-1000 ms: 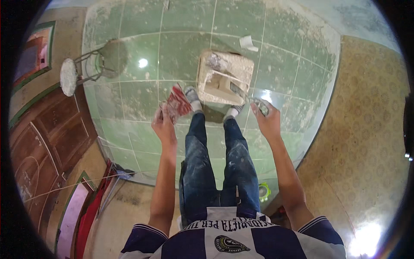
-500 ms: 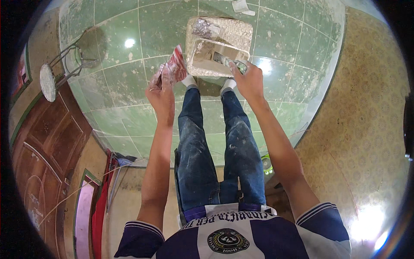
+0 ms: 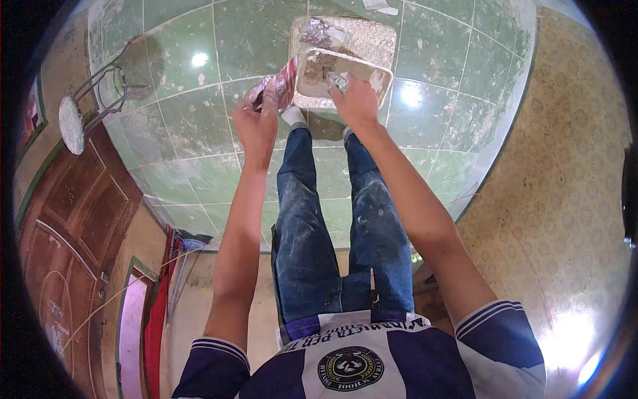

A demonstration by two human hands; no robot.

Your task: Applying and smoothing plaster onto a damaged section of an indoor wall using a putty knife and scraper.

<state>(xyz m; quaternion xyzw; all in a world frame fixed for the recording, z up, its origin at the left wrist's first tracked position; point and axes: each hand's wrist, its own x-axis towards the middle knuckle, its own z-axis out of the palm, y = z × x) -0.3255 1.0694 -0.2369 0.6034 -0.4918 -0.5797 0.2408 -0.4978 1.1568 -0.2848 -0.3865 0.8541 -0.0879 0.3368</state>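
Note:
My left hand (image 3: pixel 258 116) grips a crumpled red and white plastic piece (image 3: pixel 286 80), held beside the left side of a pale rectangular tub (image 3: pixel 362 68). The tub, coated with plaster-like material, sits on a speckled, dirty, block-like base (image 3: pixel 371 34). My right hand (image 3: pixel 355 100) is closed on a scraper (image 3: pixel 337 83) with a mottled green grip, reaching into the tub; its blade is mostly hidden by my hand and the tub's contents.
A stool (image 3: pixel 72 123) with a speckled round seat stands at the left on the stained green tiled floor (image 3: pixel 432 60). White scraps (image 3: pixel 379 6) lie beyond the tub. A wooden door (image 3: pixel 73 233) and a thin cord are at the lower left; patterned walling (image 3: pixel 525 166) is at the right.
Both hands have moved up the picture toward the tub. My right hand has moved leftward, taking the scraper into the tub, and the red piece has come close to the tub's left side.

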